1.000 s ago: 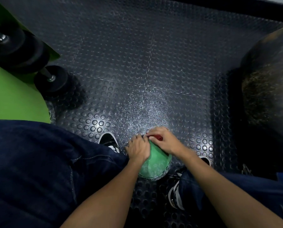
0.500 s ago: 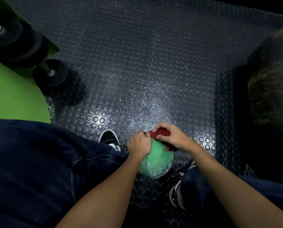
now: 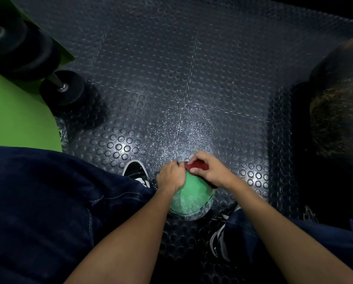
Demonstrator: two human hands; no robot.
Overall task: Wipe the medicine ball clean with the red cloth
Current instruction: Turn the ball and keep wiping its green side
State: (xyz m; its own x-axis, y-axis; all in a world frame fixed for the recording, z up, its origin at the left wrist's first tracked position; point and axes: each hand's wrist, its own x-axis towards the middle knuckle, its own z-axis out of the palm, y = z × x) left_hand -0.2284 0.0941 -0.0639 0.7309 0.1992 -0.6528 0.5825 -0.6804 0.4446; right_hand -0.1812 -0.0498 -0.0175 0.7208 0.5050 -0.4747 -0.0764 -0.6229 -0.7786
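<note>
A green medicine ball (image 3: 190,196) rests on the studded rubber floor between my feet. My left hand (image 3: 170,178) grips its upper left side, fingers curled over the top. My right hand (image 3: 209,171) presses a red cloth (image 3: 196,165) against the ball's upper right side. Most of the cloth is hidden under my fingers and palm; only a bunched red edge shows, plus a sliver below the wrist.
Black dumbbells (image 3: 62,89) lie at the left by a green surface (image 3: 17,124). A large dark ball (image 3: 339,103) sits at the right. My shoes (image 3: 137,171) flank the ball on the dark studded floor (image 3: 171,78), with my jeans-clad knees at both sides.
My right hand with the cloth slid a little over the top of the ball, first outward to the right, then back toward my left hand. The left hand stayed put on the ball.
</note>
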